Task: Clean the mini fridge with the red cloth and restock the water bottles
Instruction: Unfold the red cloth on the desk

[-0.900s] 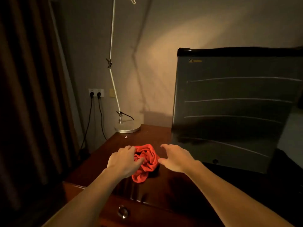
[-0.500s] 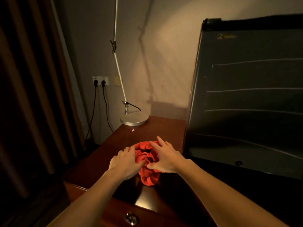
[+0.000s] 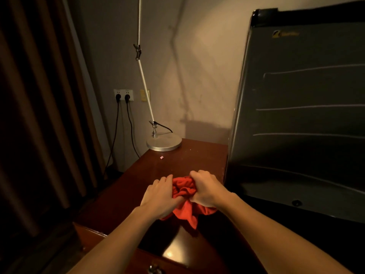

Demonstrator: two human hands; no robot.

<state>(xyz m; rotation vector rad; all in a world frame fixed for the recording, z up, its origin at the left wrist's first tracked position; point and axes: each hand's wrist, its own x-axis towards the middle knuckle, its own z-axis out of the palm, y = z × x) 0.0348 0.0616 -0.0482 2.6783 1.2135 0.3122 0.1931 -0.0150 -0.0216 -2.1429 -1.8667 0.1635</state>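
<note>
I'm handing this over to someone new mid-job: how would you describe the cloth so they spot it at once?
Find the dark fridge on the right; a wooden cabinet stands to its left. At the cabinet's near end, the left hand and right hand grip a bunched cloth. It is the only bright red thing, unlike the silver lamp base farther back.

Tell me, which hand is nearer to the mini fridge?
Right. The right hand grips the red cloth just beside the mini fridge; the left hand holds the cloth's far side, farther away.
</note>
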